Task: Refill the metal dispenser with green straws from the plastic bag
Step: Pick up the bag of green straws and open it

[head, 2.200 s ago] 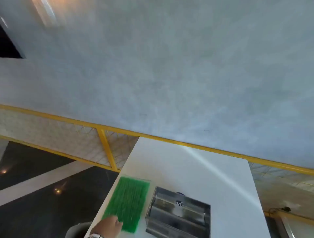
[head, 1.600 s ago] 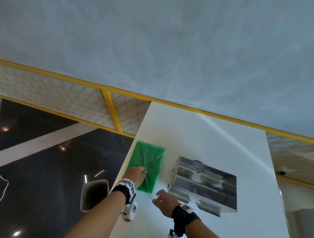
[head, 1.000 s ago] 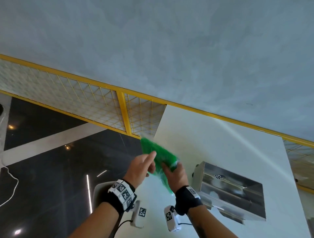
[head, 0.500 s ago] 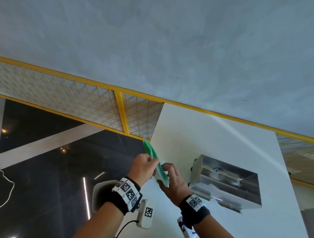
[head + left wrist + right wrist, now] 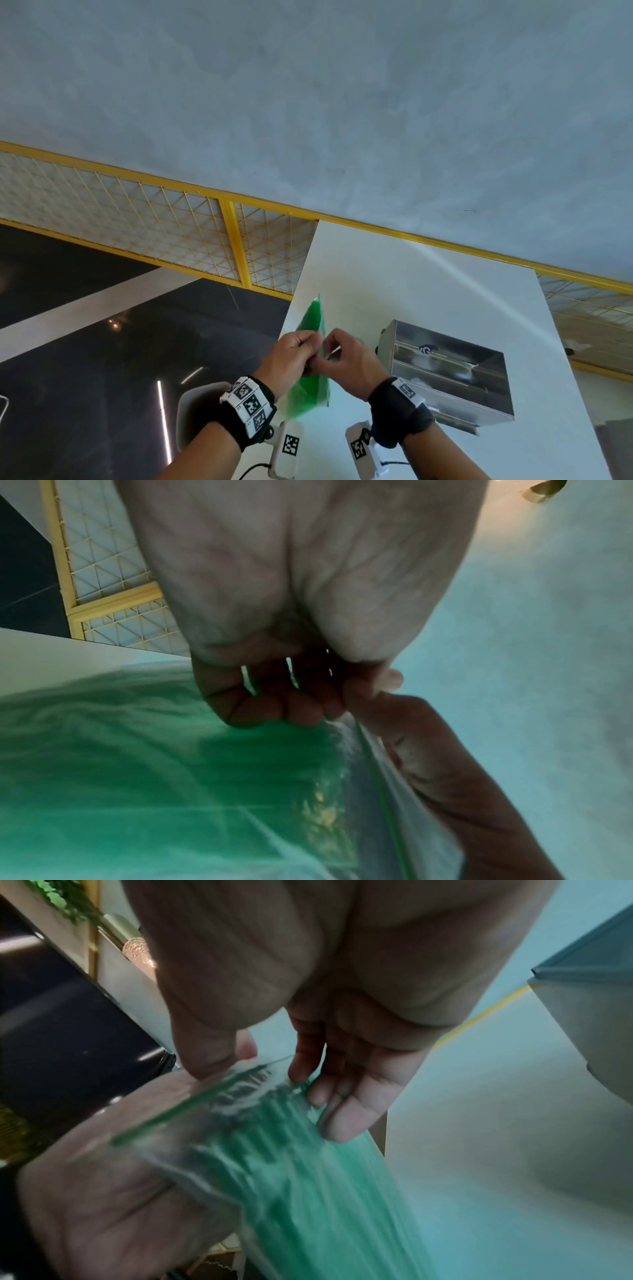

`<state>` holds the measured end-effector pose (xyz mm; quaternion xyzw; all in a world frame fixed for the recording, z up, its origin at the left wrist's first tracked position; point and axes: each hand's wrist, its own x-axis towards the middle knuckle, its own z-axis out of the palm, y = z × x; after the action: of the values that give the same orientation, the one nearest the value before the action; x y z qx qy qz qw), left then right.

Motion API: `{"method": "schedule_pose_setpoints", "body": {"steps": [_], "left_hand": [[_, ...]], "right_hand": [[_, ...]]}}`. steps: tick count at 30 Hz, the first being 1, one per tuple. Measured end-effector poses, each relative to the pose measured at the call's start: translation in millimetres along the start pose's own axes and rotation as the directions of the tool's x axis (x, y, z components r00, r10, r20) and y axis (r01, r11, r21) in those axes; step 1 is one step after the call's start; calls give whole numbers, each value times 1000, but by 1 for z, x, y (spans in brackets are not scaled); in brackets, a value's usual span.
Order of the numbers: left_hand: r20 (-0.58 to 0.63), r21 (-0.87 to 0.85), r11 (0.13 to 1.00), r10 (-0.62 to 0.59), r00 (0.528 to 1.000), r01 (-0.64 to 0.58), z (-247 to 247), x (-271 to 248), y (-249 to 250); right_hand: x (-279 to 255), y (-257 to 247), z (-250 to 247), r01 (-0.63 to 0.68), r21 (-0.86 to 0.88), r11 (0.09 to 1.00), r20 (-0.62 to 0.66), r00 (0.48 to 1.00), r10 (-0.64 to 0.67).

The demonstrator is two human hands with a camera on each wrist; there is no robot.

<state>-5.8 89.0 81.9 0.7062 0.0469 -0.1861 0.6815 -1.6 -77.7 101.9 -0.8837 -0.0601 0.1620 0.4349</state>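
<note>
A clear plastic bag [image 5: 313,320] full of green straws [image 5: 318,1172] hangs upright above the white table's left edge. My left hand [image 5: 296,353] pinches one side of the bag's top strip [image 5: 373,753]. My right hand [image 5: 342,356] pinches the other side, thumb on the strip, fingers against the straws. Both hands meet at the bag [image 5: 154,777] in the wrist views too. To the right of the hands, the open metal dispenser [image 5: 448,370] stands on the table [image 5: 394,284]; its inside reflects light and I cannot tell what it holds.
A yellow wire-mesh railing [image 5: 191,236] runs behind the table, with a grey wall above. Dark floor lies to the left. A grey chair [image 5: 191,418] stands below the table's left edge.
Both hands lifted the bag off the table and turned it upright. In the last half second they shifted to pinch its top strip between them.
</note>
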Motion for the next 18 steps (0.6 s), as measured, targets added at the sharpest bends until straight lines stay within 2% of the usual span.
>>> {"method": "schedule_pose_setpoints", "body": {"steps": [8, 13, 15, 18], "left_hand": [[-7, -58, 998, -15, 1000, 15, 6, -3, 1], [-41, -48, 999, 13, 999, -15, 7, -2, 2], [-30, -28, 999, 19, 999, -19, 3, -3, 2], [-10, 10, 1000, 24, 1000, -24, 0, -4, -1]], "right_hand": [[-1, -7, -12, 40, -41, 998, 18, 999, -40], [-4, -8, -16, -65, 266, 962, 111, 993, 37], [-3, -7, -17, -83, 295, 952, 132, 990, 46], [-2, -7, -16, -63, 234, 970, 132, 991, 32]]}}
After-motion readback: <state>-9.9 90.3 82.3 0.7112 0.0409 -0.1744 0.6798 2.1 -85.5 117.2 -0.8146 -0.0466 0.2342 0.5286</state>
